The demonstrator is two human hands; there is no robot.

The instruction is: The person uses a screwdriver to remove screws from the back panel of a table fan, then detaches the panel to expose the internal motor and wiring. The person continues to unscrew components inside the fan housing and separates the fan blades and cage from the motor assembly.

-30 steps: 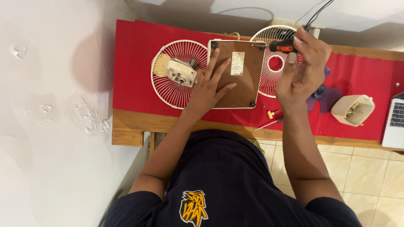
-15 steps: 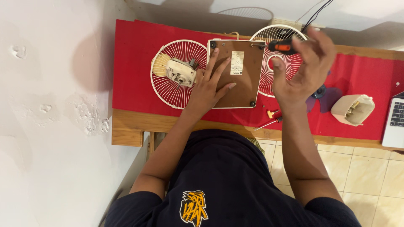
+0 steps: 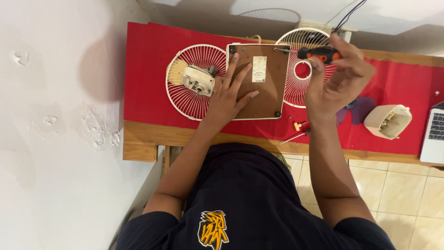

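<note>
Screwdriver (image 3: 319,52) sits at the brown base plate's (image 3: 263,92) top-right corner screw, my right hand (image 3: 337,81) has re-clenched its grip after opening, left hand (image 3: 229,95) pressing flat, so another turn's underway.

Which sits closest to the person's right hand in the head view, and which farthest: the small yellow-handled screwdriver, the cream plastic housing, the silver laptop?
From the right hand:
1. Small yellow-handled screwdriver, just below, near the table edge.
2. Cream plastic housing, to the right.
3. Silver laptop, far right edge.

Home room: tiled floor (image 3: 407,203), cloth-covered wooden table (image 3: 138,143).
</note>
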